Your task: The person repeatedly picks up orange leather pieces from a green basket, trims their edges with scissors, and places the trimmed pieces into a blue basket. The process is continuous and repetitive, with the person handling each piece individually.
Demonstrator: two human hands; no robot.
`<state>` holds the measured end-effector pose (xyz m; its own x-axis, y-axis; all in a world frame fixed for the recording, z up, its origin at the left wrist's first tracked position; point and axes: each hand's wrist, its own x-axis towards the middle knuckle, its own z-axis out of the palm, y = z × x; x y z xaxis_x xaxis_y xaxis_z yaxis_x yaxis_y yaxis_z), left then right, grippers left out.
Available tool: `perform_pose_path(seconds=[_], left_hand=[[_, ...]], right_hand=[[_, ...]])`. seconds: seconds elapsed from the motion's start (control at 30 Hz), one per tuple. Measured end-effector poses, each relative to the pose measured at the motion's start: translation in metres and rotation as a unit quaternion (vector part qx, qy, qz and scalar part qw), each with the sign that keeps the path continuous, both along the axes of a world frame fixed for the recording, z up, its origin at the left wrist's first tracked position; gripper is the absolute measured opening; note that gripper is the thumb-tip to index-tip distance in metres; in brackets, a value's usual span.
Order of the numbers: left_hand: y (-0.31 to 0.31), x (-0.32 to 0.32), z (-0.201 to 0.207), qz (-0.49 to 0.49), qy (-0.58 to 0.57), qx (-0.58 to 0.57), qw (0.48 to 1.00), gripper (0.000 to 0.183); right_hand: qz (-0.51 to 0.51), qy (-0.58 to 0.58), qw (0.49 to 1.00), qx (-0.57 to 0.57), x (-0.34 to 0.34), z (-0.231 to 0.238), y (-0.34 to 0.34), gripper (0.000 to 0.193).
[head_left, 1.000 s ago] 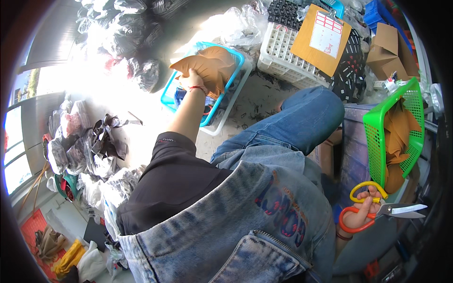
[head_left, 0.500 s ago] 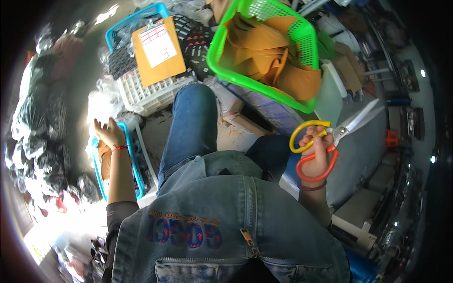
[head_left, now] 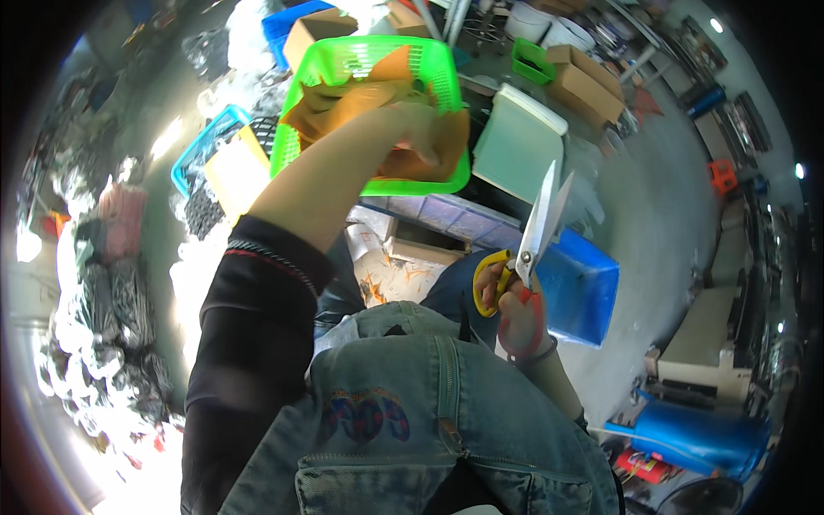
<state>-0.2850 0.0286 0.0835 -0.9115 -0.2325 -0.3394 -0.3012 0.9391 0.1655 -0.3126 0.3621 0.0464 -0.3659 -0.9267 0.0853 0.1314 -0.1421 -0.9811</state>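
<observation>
My left hand point(head_left: 414, 129) reaches into a bright green plastic basket point(head_left: 442, 64) in front of me. It rests over loose, curved tan-brown sheet pieces point(head_left: 343, 105), and its fingers are partly hidden and blurred, so whether it grips one cannot be told. Close to my right thigh, my right hand point(head_left: 513, 316) is closed around the handles of a pair of scissors point(head_left: 539, 230). One handle loop is yellow, the other red. The scissors' blades point up and away from me, slightly apart.
A blue bin point(head_left: 584, 287) stands right of my legs. Beyond it is a pale green container point(head_left: 519, 146), with a cardboard box point(head_left: 585, 86) farther back. At left lie a tan clipboard point(head_left: 236, 176) and plastic bags point(head_left: 129, 300). A blue cylinder point(head_left: 704, 433) lies at lower right.
My left hand has moved from beside the blue-rimmed basket at left into the green basket. The scissors have turned more upright, still in my right hand. The view has shifted right.
</observation>
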Motion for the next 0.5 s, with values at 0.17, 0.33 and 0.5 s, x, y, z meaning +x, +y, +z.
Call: perform_pose_path(seconds=[0.17, 0.33, 0.5], left_hand=[[-0.033, 0.030, -0.009, 0.163, 0.249, 0.152, 0.943, 0.058], [-0.043, 0.047, -0.007, 0.249, 0.484, 0.317, 0.777, 0.042], [0.000, 0.057, 0.028, 0.253, 0.599, 0.508, 0.565, 0.031]], right_hand=[[-0.015, 0.008, 0.999, 0.051, -0.021, -0.003, 0.024, 0.043], [-0.011, -0.005, 0.999, 0.034, -0.030, 0.001, 0.006, 0.039], [-0.015, 0.057, 0.998, -0.022, -0.033, 0.019, -0.028, 0.041]])
